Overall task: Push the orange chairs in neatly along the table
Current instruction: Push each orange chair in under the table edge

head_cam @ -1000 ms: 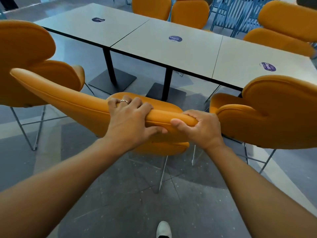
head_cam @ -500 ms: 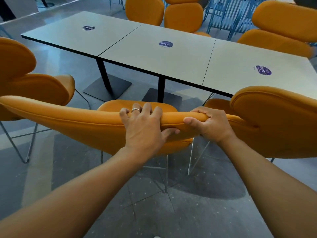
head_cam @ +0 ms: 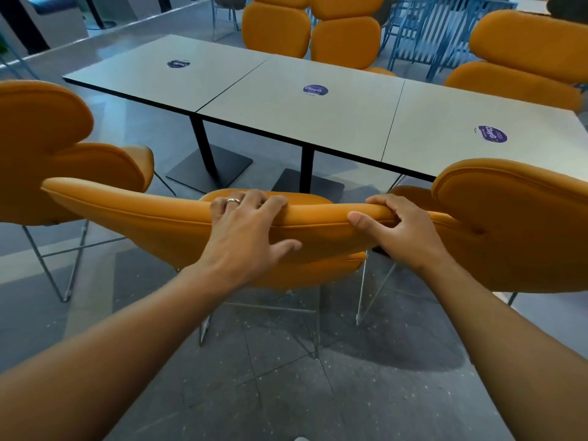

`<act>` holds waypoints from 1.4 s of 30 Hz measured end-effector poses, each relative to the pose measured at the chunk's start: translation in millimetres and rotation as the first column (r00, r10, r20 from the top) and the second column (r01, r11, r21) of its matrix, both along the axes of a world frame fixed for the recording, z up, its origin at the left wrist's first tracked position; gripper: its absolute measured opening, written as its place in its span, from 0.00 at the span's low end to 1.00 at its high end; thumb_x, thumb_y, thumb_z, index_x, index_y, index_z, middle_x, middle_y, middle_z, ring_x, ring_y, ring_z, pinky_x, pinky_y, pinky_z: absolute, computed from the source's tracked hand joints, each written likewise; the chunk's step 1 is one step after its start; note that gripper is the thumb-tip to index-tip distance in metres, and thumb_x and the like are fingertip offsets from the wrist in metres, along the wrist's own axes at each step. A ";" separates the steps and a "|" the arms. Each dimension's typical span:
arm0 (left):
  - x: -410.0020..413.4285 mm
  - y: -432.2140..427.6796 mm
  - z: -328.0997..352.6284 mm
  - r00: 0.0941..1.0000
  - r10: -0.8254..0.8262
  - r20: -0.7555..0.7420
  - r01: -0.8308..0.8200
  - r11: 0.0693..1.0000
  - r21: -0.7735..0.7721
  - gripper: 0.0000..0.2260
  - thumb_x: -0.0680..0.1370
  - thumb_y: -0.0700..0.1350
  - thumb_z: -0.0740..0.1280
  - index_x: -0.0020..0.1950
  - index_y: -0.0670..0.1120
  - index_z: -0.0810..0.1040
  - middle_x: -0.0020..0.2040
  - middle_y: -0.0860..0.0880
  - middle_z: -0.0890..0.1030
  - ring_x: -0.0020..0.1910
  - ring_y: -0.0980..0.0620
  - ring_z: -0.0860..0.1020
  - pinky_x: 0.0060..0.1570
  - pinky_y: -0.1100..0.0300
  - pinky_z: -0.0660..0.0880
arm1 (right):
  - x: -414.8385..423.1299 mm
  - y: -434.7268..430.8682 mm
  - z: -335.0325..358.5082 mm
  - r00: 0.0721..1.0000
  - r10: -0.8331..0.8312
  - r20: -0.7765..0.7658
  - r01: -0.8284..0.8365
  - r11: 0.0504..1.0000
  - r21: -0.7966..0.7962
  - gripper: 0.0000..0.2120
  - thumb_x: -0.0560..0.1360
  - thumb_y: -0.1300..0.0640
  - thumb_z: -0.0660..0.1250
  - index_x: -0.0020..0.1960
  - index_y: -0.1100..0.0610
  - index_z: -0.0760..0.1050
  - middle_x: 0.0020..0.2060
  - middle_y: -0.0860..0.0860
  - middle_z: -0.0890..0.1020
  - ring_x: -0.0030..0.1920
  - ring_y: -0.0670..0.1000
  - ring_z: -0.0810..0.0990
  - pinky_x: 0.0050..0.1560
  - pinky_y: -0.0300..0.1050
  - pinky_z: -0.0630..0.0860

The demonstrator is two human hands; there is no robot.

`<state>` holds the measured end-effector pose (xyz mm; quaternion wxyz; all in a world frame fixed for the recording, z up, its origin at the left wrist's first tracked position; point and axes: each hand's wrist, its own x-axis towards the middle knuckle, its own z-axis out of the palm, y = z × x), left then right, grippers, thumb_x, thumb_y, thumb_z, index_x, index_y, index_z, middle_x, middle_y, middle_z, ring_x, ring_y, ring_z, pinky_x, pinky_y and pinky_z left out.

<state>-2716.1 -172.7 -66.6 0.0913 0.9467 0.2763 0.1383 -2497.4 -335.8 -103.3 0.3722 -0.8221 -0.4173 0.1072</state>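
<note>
A long grey table [head_cam: 318,122] made of three joined tops runs across the view. An orange chair [head_cam: 143,218] on thin metal legs stands directly in front of me, its seat facing the table. My left hand [head_cam: 245,230], with a ring, grips the top edge of its backrest near the middle. My right hand [head_cam: 397,230] grips the same edge at the right end. A second orange chair [head_cam: 515,224] stands close on the right and a third orange chair [head_cam: 41,148] on the left, both a little back from the table.
Black table posts on square bases [head_cam: 210,170] stand under the table ahead of the chair seat. More orange chairs [head_cam: 311,30] line the far side, and another sits far right [head_cam: 525,58]. Blue metal chairs [head_cam: 420,30] stand behind them. The floor is grey tile.
The chair has moved forward toward the table with both hands on its backrest. My left hand has slid to the right along the top edge.
</note>
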 end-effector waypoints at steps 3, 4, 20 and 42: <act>-34.1 26.2 5.9 0.997 0.062 -0.041 -0.061 0.998 0.031 0.35 0.69 0.68 0.67 0.73 0.56 0.64 0.70 0.47 0.69 0.69 0.41 0.66 0.69 0.40 0.54 | -22.0 9.8 9.4 0.980 -0.012 0.200 0.019 0.999 -0.031 0.35 0.69 0.23 0.61 0.67 0.44 0.73 0.59 0.43 0.78 0.58 0.47 0.75 0.64 0.60 0.73; -46.8 37.1 7.2 0.995 0.075 -0.059 -0.072 0.996 0.046 0.37 0.68 0.69 0.68 0.73 0.56 0.63 0.70 0.46 0.69 0.70 0.40 0.65 0.69 0.40 0.54 | -33.5 15.6 14.7 0.966 -0.008 0.257 0.021 0.999 -0.048 0.37 0.68 0.22 0.60 0.68 0.44 0.73 0.60 0.45 0.79 0.59 0.47 0.74 0.65 0.59 0.71; -127.6 142.3 -18.9 0.992 -0.004 -0.124 0.019 0.993 0.120 0.43 0.64 0.71 0.70 0.74 0.59 0.58 0.70 0.46 0.68 0.72 0.37 0.61 0.72 0.37 0.41 | -113.9 75.0 26.2 0.850 -0.026 0.526 0.263 0.886 -0.383 0.45 0.61 0.16 0.58 0.68 0.44 0.71 0.65 0.51 0.77 0.67 0.57 0.71 0.71 0.62 0.62; -155.1 177.8 -25.1 0.986 -0.155 -0.054 0.161 0.976 0.146 0.34 0.65 0.65 0.73 0.67 0.57 0.67 0.62 0.46 0.73 0.66 0.36 0.66 0.68 0.38 0.51 | -197.8 65.4 23.5 0.795 -0.229 0.562 0.461 0.830 -0.313 0.47 0.59 0.15 0.50 0.63 0.45 0.76 0.59 0.51 0.81 0.61 0.56 0.74 0.62 0.59 0.65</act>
